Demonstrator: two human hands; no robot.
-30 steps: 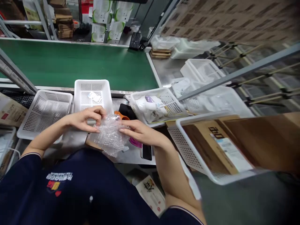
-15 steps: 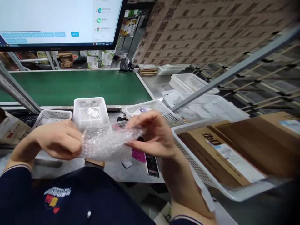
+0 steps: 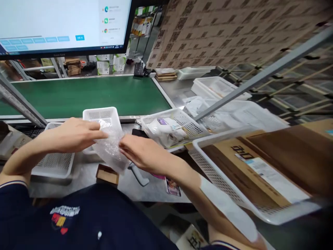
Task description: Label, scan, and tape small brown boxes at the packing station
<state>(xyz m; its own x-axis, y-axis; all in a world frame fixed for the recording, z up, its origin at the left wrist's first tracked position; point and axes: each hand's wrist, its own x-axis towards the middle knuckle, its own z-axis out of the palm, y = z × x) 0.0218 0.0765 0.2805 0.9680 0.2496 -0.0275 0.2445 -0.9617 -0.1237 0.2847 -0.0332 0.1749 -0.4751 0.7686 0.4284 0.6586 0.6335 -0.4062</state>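
A crumpled piece of clear bubble wrap (image 3: 111,149) is held up between my two hands, tilted down towards the right. My left hand (image 3: 75,134) grips its upper left edge, with the fingers closed. On the other side my right hand (image 3: 142,151) pinches the right edge. Whether anything is wrapped inside, I cannot tell. Just below the wrap, a small open cardboard box (image 3: 107,174) lies on the metal table (image 3: 85,189). Behind the wrap stands a white basket (image 3: 100,113), partly hidden.
A second white basket (image 3: 56,166) is under my left forearm. Bagged goods fill another basket (image 3: 179,118), and large cartons (image 3: 247,170) sit in a basket at right. A phone (image 3: 173,187) and a grey handle-like object (image 3: 140,177) lie near my right arm. A green conveyor (image 3: 104,92) runs behind.
The bubble wrap has gone from stretched level to bunched and tilted. My right hand has moved left, closer to my left hand, which shifted slightly right and up. The small box shows more.
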